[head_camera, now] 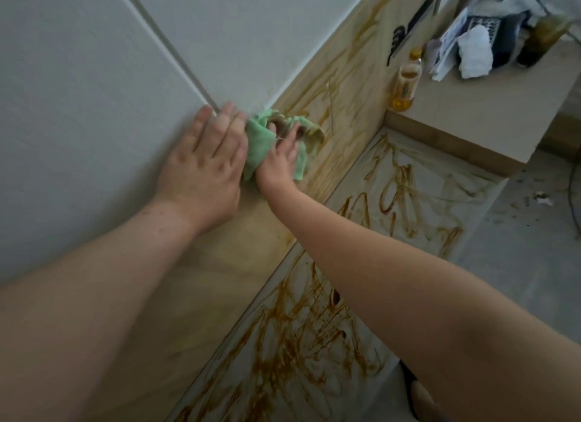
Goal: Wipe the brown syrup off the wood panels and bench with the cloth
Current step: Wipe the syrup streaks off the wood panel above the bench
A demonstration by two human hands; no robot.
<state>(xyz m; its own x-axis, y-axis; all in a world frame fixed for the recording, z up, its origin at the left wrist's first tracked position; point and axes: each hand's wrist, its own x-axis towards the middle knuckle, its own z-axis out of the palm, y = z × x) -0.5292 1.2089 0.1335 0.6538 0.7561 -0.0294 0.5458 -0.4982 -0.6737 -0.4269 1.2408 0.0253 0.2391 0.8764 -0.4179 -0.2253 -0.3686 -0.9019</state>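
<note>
Long syrup-streaked counter (405, 207) open along the wood panel (349, 100), far end closed by a raised box (465, 122), bottle (407, 82) on its near corner against the panel, heaped papers (449, 44) and white rag (474, 52) behind, floor (518, 248) open to the right

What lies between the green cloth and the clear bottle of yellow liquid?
Head view: only light wood panel streaked with brown syrup, no object.
</note>
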